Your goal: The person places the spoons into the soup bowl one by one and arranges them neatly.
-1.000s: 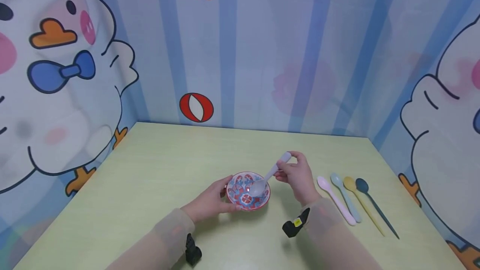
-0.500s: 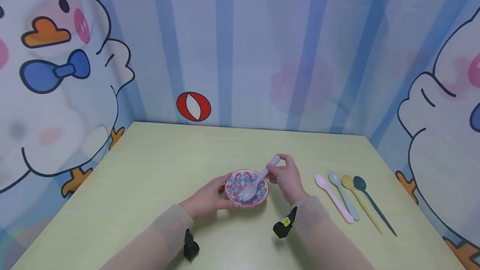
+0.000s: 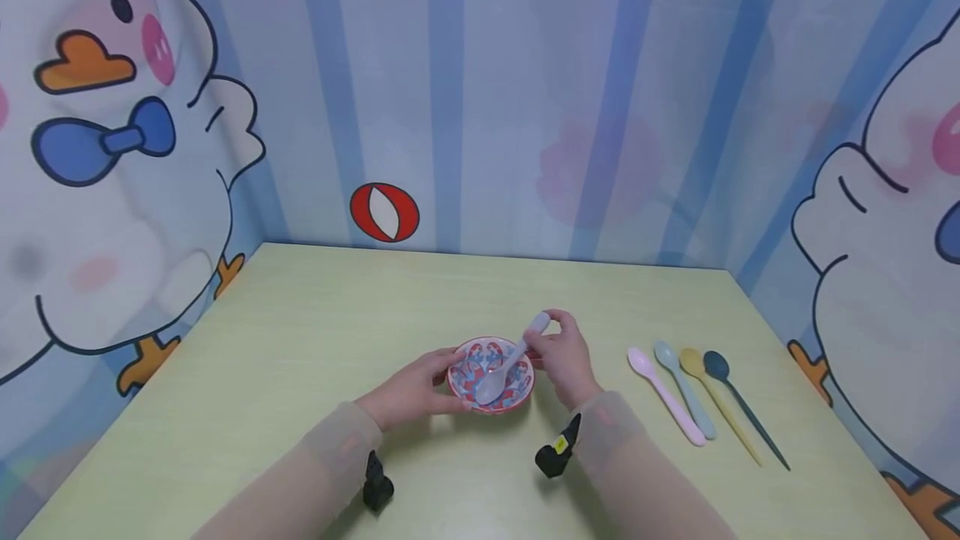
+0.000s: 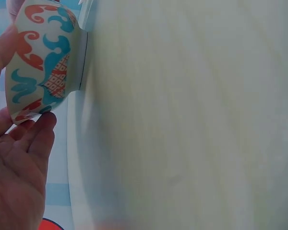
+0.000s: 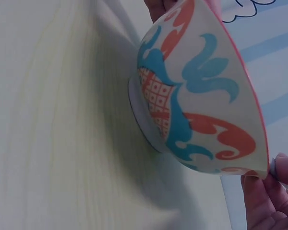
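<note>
My left hand (image 3: 408,390) holds a small patterned bowl (image 3: 463,369) at its left side, thumb at the near rim and fingers behind. Red and blue motifs cover the bowl inside and out, and its rim is red. Between thumb and fingers of my right hand (image 3: 566,362) is the handle of a pale lilac spoon (image 3: 492,387). The spoon slants down to the left, its head inside the bowl. In the right wrist view the right fingers (image 5: 261,201) are right at the bowl's rim, and the spoon is mostly hidden behind it.
To the right lie several long-handled spoons side by side: pink (image 3: 667,397), light blue (image 3: 686,390), yellow (image 3: 722,407) and dark teal (image 3: 742,397). The pale yellow table (image 3: 337,298) ends at a blue striped backdrop (image 3: 495,107) with cartoon ducks.
My right hand has come left and closer to the bowl, carrying the spoon deeper across it toward the lower left. The left hand keeps its hold on the bowl.
</note>
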Motion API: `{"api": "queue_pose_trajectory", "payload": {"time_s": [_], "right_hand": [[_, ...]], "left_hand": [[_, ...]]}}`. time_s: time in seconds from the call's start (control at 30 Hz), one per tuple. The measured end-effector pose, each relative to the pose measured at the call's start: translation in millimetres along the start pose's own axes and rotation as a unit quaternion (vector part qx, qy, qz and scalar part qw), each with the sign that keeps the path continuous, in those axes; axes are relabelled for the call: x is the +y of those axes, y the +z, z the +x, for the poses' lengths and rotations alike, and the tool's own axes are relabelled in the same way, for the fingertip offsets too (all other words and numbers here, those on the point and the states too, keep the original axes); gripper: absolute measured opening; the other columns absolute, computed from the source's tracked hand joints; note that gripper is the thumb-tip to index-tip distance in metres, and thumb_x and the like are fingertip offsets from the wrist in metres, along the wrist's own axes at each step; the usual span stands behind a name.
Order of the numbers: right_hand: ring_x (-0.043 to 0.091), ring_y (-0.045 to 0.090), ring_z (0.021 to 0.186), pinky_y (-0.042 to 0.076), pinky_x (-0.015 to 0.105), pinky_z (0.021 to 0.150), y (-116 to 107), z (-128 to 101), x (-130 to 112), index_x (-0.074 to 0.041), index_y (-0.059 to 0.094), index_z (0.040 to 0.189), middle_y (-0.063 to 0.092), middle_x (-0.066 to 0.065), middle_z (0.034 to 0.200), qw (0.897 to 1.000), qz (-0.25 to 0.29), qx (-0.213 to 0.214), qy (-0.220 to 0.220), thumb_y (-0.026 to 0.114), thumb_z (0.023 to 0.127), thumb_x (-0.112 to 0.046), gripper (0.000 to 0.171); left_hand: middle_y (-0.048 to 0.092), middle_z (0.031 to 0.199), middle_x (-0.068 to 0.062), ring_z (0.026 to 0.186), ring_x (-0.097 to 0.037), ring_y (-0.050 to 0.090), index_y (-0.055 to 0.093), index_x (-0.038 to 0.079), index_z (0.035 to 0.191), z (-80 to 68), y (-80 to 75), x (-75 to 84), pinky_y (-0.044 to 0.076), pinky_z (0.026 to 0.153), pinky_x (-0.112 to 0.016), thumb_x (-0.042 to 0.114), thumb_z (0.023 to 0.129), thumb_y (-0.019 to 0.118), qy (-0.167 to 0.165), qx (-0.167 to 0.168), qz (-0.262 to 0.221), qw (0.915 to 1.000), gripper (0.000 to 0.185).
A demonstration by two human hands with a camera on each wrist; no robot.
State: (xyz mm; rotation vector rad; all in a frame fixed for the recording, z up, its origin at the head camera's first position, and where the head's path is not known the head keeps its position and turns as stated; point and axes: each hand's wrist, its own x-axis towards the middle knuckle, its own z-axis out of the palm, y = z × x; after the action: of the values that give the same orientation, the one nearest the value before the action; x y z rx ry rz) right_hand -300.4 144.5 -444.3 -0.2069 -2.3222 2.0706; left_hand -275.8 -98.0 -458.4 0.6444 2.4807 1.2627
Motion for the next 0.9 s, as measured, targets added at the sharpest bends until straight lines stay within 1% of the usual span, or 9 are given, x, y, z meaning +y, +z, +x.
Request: {"api": "queue_pose_trajectory", "payload": {"time_s": [0.13, 0.3, 0.5, 0.6, 0.77, 0.9], "right_hand": [[0.021, 0.066, 0.073, 0.057, 0.032, 0.068, 4, 0, 1, -0.01, 0.04, 0.139, 0.068, 0.016, 0.094, 1.0, -0.018, -0.002, -0.005, 0.062, 0.094, -0.012, 0.05], [0.02, 0.065, 0.076, 0.056, 0.032, 0.069, 7, 1, 1, -0.012, 0.039, 0.144, 0.068, 0.014, 0.096, 0.999, -0.045, -0.003, -0.004, 0.062, 0.094, -0.015, 0.055], [0.018, 0.063, 0.079, 0.053, 0.027, 0.067, 11, 4, -3, -0.014, 0.038, 0.147, 0.065, 0.011, 0.097, 0.993, -0.112, -0.021, -0.015, 0.063, 0.094, -0.017, 0.058], [0.019, 0.062, 0.081, 0.052, 0.028, 0.068, 13, 6, -6, -0.013, 0.039, 0.147, 0.064, 0.012, 0.097, 0.99, -0.136, -0.03, -0.02, 0.063, 0.094, -0.018, 0.058], [0.02, 0.061, 0.084, 0.053, 0.03, 0.073, 16, 11, -10, -0.016, 0.038, 0.147, 0.062, 0.011, 0.101, 0.987, -0.149, -0.057, -0.011, 0.063, 0.095, -0.021, 0.058], [0.021, 0.059, 0.085, 0.052, 0.03, 0.072, 16, 14, -12, -0.017, 0.037, 0.148, 0.06, 0.011, 0.102, 0.985, -0.151, -0.078, -0.011, 0.062, 0.095, -0.02, 0.059]], "left_hand": [[0.031, 0.152, -0.015, 0.135, -0.031, 0.038, 0.038, 0.005, 0.147, -0.3, -1.1, -0.3, 0.034, 0.11, -0.041, 0.03, 0.082, 0.078, 0.01, -0.002, -0.004, 0.9999, 0.081], [0.031, 0.152, -0.014, 0.135, -0.032, 0.037, 0.042, 0.006, 0.145, -1.8, -0.9, 0.4, 0.034, 0.109, -0.042, 0.031, 0.081, 0.079, 0.008, -0.003, -0.006, 0.9999, 0.078], [0.032, 0.152, -0.012, 0.137, -0.03, 0.034, 0.044, 0.008, 0.144, -2.4, -1.1, 0.5, 0.034, 0.11, -0.044, 0.033, 0.081, 0.078, -0.001, 0.001, 0.006, 1.0, 0.076], [0.033, 0.152, -0.012, 0.138, -0.03, 0.032, 0.044, 0.008, 0.144, -2.4, -1.9, 0.9, 0.032, 0.11, -0.045, 0.033, 0.081, 0.078, -0.002, 0.003, 0.009, 1.0, 0.076], [0.033, 0.152, -0.012, 0.137, -0.031, 0.035, 0.044, 0.007, 0.144, -2.2, -2.5, 1.4, 0.033, 0.11, -0.044, 0.032, 0.081, 0.078, 0.001, 0.0, -0.003, 1.0, 0.076], [0.033, 0.152, -0.011, 0.136, -0.03, 0.038, 0.043, 0.008, 0.145, -1.2, -2.7, 1.8, 0.035, 0.109, -0.042, 0.032, 0.082, 0.078, 0.002, -0.006, -0.006, 1.0, 0.075]]}}
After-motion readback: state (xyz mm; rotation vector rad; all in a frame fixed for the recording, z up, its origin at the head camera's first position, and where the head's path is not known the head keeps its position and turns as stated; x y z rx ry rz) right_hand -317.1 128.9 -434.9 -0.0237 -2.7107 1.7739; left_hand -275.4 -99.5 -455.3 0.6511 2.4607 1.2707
